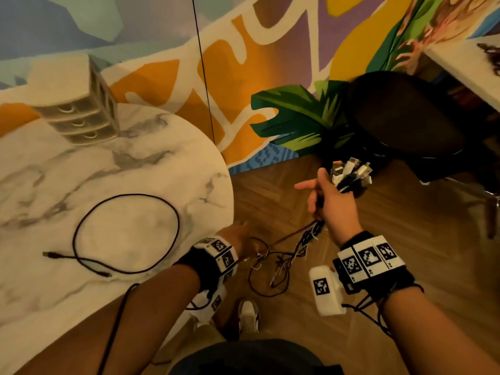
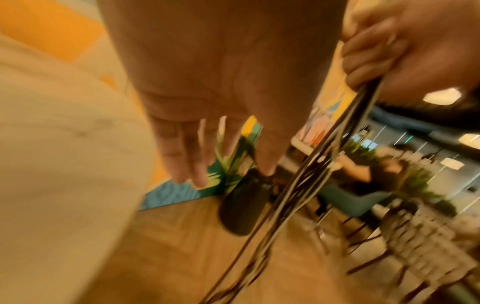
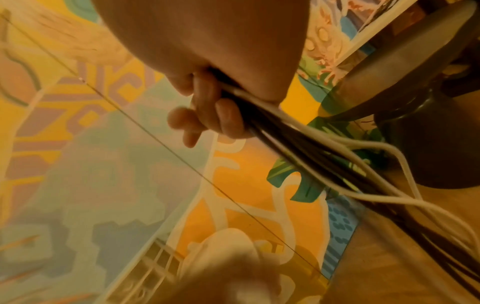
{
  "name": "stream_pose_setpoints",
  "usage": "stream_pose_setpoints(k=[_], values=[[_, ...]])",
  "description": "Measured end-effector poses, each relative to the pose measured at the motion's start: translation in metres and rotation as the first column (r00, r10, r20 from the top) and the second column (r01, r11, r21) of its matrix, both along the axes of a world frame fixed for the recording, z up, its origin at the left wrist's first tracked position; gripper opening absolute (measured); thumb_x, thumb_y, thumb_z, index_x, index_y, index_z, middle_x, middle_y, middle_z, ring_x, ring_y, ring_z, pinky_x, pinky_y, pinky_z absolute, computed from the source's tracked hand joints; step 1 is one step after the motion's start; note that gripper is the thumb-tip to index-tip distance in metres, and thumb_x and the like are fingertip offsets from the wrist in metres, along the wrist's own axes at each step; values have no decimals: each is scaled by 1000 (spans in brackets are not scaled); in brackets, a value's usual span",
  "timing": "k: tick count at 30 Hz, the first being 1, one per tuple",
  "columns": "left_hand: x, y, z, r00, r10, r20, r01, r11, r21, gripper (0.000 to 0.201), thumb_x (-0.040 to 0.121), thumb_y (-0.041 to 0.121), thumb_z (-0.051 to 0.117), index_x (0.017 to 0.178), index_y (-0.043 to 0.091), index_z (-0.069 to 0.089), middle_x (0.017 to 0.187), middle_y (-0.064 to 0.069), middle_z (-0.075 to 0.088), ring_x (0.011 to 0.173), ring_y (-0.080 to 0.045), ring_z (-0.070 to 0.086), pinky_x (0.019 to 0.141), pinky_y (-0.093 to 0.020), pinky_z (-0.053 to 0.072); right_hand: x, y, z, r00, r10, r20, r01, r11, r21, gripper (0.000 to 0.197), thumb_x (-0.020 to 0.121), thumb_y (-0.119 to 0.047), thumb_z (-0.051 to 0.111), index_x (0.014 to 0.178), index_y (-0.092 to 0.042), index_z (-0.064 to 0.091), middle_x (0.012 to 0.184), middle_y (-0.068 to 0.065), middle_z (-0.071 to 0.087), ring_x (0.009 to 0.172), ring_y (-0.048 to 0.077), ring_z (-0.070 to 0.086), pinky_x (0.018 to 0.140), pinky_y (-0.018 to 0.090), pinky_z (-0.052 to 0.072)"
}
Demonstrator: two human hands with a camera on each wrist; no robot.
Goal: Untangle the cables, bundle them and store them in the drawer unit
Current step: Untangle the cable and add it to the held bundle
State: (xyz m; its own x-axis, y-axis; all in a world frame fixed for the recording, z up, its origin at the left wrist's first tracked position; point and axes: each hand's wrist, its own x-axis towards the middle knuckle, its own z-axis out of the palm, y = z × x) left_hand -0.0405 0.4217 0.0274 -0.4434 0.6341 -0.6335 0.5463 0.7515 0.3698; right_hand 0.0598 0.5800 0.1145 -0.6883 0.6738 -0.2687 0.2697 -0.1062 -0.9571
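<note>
Right hand point(image 1: 331, 201): clenched round a bunch of cables point(image 1: 316, 231) just under their plugs point(image 1: 351, 171); index finger sticks out toward 9 o'clock, the other fingers point(image 3: 228, 121) wrap the strands.
Left hand point(image 1: 238, 234): slack and holding nothing, fingers point(image 2: 187, 156) hanging loose and spread, beside the table point(image 1: 211, 169) edge.
Bunch axis: runs from the plugs at about 1 o'clock of the right fist down to 7 o'clock, then slackens into a snarl point(image 1: 273, 263) hanging over the floor point(image 1: 405, 212).
Snarl from left hand: at about 4 o'clock, near, not touching as far as I can tell.
Nearer hand: the left is closer to the snarl; the right anchors the top end.
Loose cable point(image 1: 127, 234): one dark lead already lying apart in a loop on the table.
Drawers point(image 1: 78, 115): at the table's far side, about 11 o'clock from both hands, well apart, all closed.
Likely next: I'd guess the left hand reaches into the snarl to draw one strand free.
</note>
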Motion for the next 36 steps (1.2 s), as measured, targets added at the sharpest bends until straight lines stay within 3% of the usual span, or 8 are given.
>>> stream_pose_setpoints(k=[4, 10, 14, 16, 19, 27, 32, 36], values=[[18, 28, 58, 983, -82, 165, -37, 790, 612, 57, 81, 30, 68, 132, 21, 45, 132, -1, 48, 119, -16, 48, 101, -33, 40, -12, -19, 5, 992, 127, -26, -126, 992, 24, 42, 99, -31, 39, 89, -1, 68, 75, 1, 67, 63, 4, 62, 53, 9, 44], [22, 44, 106, 873, 10, 488, -369, 669, 645, 24, 86, -12, 49, 108, -6, 57, 83, -14, 62, 78, -21, 59, 72, -27, 51, -16, -19, 33, 931, 363, 25, -360, 908, 215, 43, 97, -40, 41, 91, -12, 73, 91, -11, 69, 84, -6, 61, 71, 7, 44], [13, 50, 112, 756, 141, 639, -608, 512, 607, 5, 79, 17, 53, 77, 18, 58, 75, -4, 54, 67, -9, 55, 65, -20, 45, -16, -18, 27, 884, 441, -154, -444, 896, 17, 44, 87, -52, 54, 122, -26, 58, 113, -4, 65, 108, 11, 61, 85, 22, 51], [4, 44, 118, 710, 151, 688, -653, 507, 563, 22, 77, 23, 56, 55, 17, 53, 56, 1, 51, 49, -8, 51, 57, -23, 44, -15, -24, 14, 806, 551, -216, -571, 820, -38, 42, 88, -36, 59, 123, -14, 52, 109, 3, 67, 101, 20, 65, 85, 33, 53], [-3, 37, 134, 690, 112, 715, -647, 538, 540, 53, 91, 14, 54, 45, 13, 29, 35, 4, 29, 33, -12, 27, 46, -22, 31, -18, -38, -2, 782, 604, -154, -602, 796, 67, 18, 91, 3, 52, 80, -10, 59, 65, -6, 62, 56, 4, 56, 55, 20, 46], [-17, 36, 188, 986, 167, 3, -123, 718, 685, 30, 89, 19, 61, 60, 16, 56, 45, 11, 41, 37, -2, 41, 40, -12, 29, -41, -51, -49, 909, 409, 82, -417, 895, 155, 27, 87, -14, 63, 61, -12, 55, 49, -9, 50, 46, 8, 45, 53, 26, 38], [-54, 29, 249, 798, 120, -590, 362, 686, 631, 29, 90, 27, 51, 65, 13, 53, 51, 2, 37, 45, -14, 33, 45, -23, 25, -4, -37, -117, 874, 240, 422, -277, 961, 28, 40, 90, -32, 59, 58, -17, 41, 51, -3, 37, 48, 15, 35, 56, 31, 31], [-56, 30, 245, 661, 111, -742, 540, 616, 573, 34, 88, 33, 44, 68, 12, 63, 54, 0, 41, 48, -21, 36, 51, -29, 29, 0, -27, -119, 848, 149, 509, -173, 985, 0, 41, 92, -35, 56, 59, -14, 44, 53, 3, 42, 49, 19, 40, 50, 28, 33]])
